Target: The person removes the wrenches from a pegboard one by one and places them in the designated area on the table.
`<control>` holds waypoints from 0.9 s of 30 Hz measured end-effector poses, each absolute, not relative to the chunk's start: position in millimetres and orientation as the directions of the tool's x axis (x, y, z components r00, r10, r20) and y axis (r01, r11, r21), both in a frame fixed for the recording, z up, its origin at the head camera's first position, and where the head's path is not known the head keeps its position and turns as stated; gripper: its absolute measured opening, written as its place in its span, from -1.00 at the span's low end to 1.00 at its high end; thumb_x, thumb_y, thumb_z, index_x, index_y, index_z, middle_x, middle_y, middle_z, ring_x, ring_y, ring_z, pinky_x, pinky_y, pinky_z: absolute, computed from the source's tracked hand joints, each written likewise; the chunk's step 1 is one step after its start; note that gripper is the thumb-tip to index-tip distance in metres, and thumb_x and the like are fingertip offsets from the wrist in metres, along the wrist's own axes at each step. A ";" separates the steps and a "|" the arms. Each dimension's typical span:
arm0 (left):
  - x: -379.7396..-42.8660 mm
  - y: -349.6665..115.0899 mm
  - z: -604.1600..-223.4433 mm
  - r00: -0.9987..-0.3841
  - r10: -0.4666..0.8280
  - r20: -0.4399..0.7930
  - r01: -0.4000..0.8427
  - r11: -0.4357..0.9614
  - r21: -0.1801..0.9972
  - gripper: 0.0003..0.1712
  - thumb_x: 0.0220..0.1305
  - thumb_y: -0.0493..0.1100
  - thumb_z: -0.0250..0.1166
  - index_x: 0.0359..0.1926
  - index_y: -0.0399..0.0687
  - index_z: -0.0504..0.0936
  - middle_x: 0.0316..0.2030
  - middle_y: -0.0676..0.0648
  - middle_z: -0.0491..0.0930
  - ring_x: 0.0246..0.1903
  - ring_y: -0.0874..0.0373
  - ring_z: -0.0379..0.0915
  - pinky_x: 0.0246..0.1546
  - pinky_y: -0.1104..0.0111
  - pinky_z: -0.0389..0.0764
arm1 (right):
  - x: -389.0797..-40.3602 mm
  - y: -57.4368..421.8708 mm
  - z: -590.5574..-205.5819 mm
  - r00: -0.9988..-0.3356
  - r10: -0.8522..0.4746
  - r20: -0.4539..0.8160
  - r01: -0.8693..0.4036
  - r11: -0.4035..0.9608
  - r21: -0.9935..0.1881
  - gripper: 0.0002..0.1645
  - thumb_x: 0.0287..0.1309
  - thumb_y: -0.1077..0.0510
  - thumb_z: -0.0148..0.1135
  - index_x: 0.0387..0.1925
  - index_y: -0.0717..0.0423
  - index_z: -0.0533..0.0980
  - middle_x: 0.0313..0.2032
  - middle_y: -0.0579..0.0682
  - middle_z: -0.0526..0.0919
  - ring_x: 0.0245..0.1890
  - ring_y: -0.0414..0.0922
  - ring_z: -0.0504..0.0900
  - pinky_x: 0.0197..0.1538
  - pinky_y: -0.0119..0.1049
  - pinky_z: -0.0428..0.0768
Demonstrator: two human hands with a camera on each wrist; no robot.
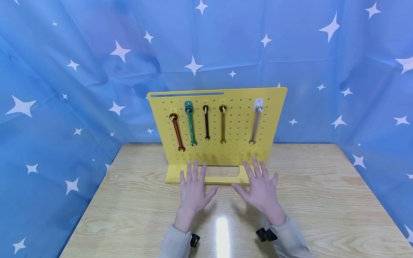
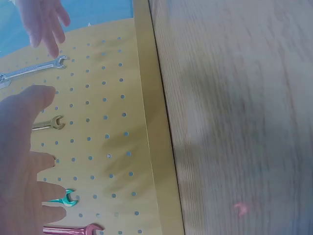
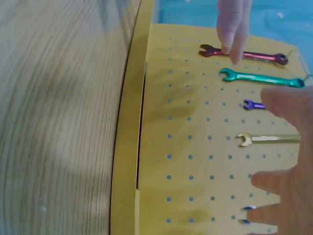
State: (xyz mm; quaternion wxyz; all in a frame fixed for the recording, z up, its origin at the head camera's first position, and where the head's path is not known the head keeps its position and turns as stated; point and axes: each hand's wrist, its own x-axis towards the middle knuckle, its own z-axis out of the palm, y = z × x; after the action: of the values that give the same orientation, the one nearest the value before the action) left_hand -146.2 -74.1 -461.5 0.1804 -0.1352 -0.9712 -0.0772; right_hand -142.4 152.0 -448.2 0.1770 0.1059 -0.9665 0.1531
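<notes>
Both hands hover over the table before a yellow pegboard, holding nothing. My left hand (image 1: 192, 193) has its fingers spread toward the board's lower left; my right hand (image 1: 262, 191) mirrors it at the lower right. Several combination wrenches hang from pegs on the pegboard (image 1: 238, 152). From left to right they are a red wrench (image 1: 177, 132), a green wrench (image 1: 191, 125), a dark purple wrench (image 1: 207, 123), a gold wrench (image 1: 223, 125) and a silver wrench (image 1: 256, 125). In the left wrist view, fingers overlap the green wrench (image 2: 66, 198).
The board stands on a yellow base (image 1: 209, 180) with a cut-out, on a light wood table (image 1: 129, 208). A blue curtain with white stars (image 1: 96, 71) hangs behind and along the sides. Dark wrist straps (image 1: 266, 234) sit at the grey sleeves (image 1: 290, 238).
</notes>
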 end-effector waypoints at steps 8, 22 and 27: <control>-156.0 -91.1 -451.8 -0.877 0.204 0.435 0.331 0.913 0.239 -0.15 0.19 0.22 0.19 0.36 -0.13 0.20 0.36 -0.30 0.09 0.35 -0.25 -0.07 0.25 -0.24 0.00 | -158.6 154.7 -437.2 -0.847 -0.114 0.519 -0.331 0.877 -0.347 -0.09 0.04 -0.26 0.21 0.30 0.16 0.24 0.30 0.29 0.23 0.21 0.31 0.26 0.03 0.43 0.23; -198.1 -149.5 -435.7 -0.720 0.035 0.693 0.462 0.770 0.441 -0.46 0.19 -0.24 0.23 0.16 -0.41 0.37 0.12 -0.37 0.42 0.13 -0.28 0.32 0.17 -0.15 0.24 | -197.9 166.7 -408.1 -0.681 0.062 0.730 -0.537 0.635 -0.555 -0.47 0.00 0.33 0.32 0.02 0.47 0.40 -0.07 0.38 0.54 -0.10 0.24 0.50 -0.06 0.10 0.46; -214.7 -167.2 -431.6 -0.741 -0.081 0.667 0.435 0.699 0.568 -0.53 0.25 -0.29 0.17 0.14 -0.45 0.38 0.08 -0.38 0.45 0.10 -0.25 0.35 0.17 -0.04 0.31 | -206.8 167.7 -399.5 -0.733 0.157 0.661 -0.482 0.565 -0.669 -0.55 0.06 0.34 0.28 0.00 0.44 0.42 -0.09 0.33 0.55 -0.10 0.17 0.50 -0.07 0.06 0.47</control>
State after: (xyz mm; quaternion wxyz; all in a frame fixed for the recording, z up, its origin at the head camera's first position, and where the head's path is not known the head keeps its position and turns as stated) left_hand -214.7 -167.2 -431.6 0.3450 -0.1036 -0.8546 -0.3740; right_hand -206.8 167.7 -399.5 0.3511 0.1000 -0.8120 0.4553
